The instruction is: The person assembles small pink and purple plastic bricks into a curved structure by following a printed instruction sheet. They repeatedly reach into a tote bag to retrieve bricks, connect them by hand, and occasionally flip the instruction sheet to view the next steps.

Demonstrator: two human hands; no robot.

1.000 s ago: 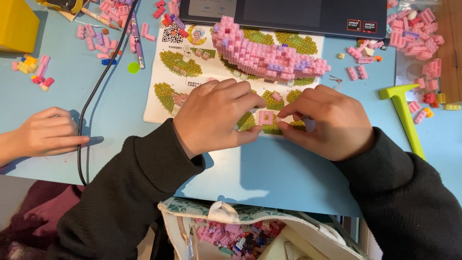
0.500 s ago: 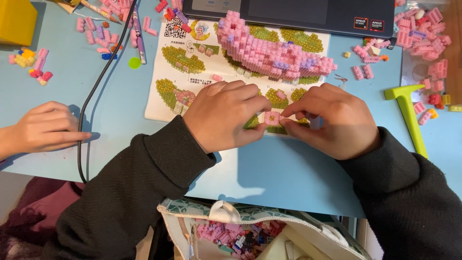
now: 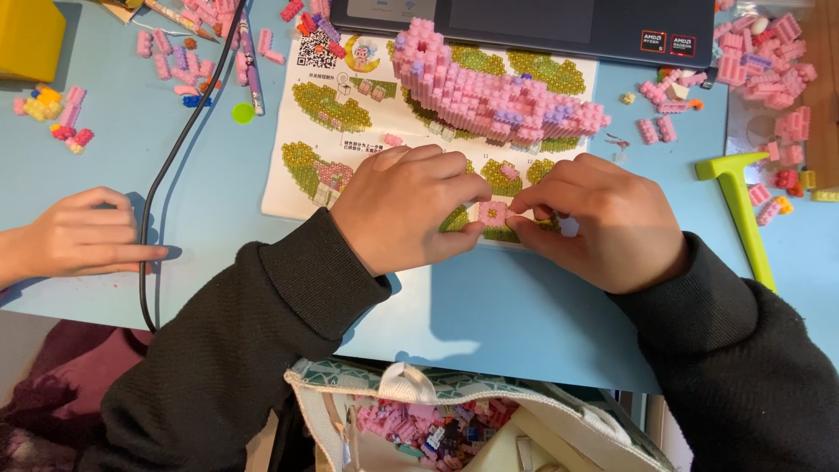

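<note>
A printed instruction sheet (image 3: 350, 122), white with green and pink build pictures and a small black square code in its upper left corner, lies across the upper middle of the frame, partly under a pink brick model and both hands. Along the top edge sits a dark laptop base (image 3: 542, 22), with two small rectangular stickers (image 3: 666, 42), red and black, at its lower right.

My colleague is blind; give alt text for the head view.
Left hand and right hand pinch a small pink brick piece over an instruction sheet, beside a large pink brick model. Another person's hand rests at the left.
</note>
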